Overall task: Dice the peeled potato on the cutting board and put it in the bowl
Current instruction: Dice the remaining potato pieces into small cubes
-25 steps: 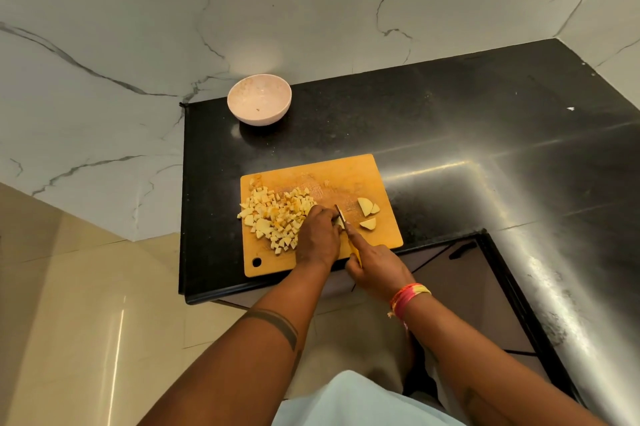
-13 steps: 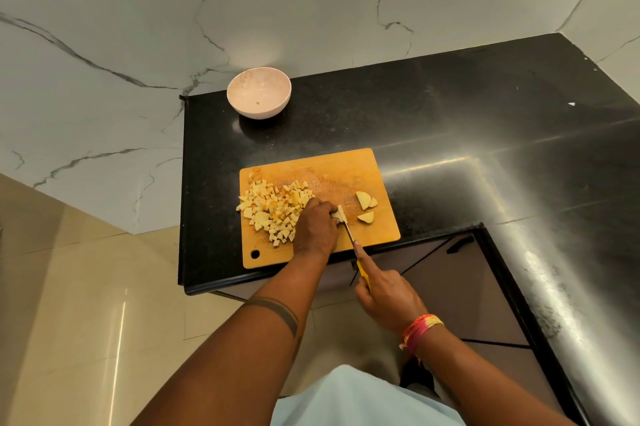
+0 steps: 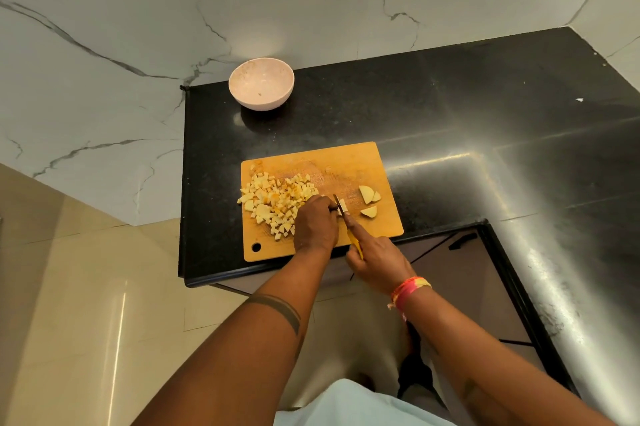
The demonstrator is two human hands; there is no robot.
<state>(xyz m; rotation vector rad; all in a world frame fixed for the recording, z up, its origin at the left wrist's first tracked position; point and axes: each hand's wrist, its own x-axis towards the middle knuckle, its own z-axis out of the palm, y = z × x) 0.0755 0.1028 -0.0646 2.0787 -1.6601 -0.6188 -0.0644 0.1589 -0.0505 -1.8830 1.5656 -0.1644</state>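
An orange cutting board (image 3: 349, 159) lies on the black counter. A heap of diced potato (image 3: 275, 199) covers its left half. My left hand (image 3: 316, 223) holds down a small potato piece (image 3: 343, 206) in the board's middle, fingers curled on it. My right hand (image 3: 375, 261) grips a yellow-handled knife (image 3: 341, 209) with the index finger along its back; the blade stands in that piece. Three larger potato chunks (image 3: 369, 195) lie at the board's right. A pale pink bowl (image 3: 261, 83) stands at the counter's far left corner, holding no potato.
The black counter (image 3: 450, 121) runs right and bends toward me along the right side. Its left edge and near edge drop to a beige tiled floor (image 3: 69, 287). A marble wall (image 3: 138, 27) rises behind. A dark cabinet handle (image 3: 462, 240) shows under the counter.
The knife has moved back and forth through the small piece under my left hand; my right hand drew back, then came forward again. The loose chunks and the heap stayed put.
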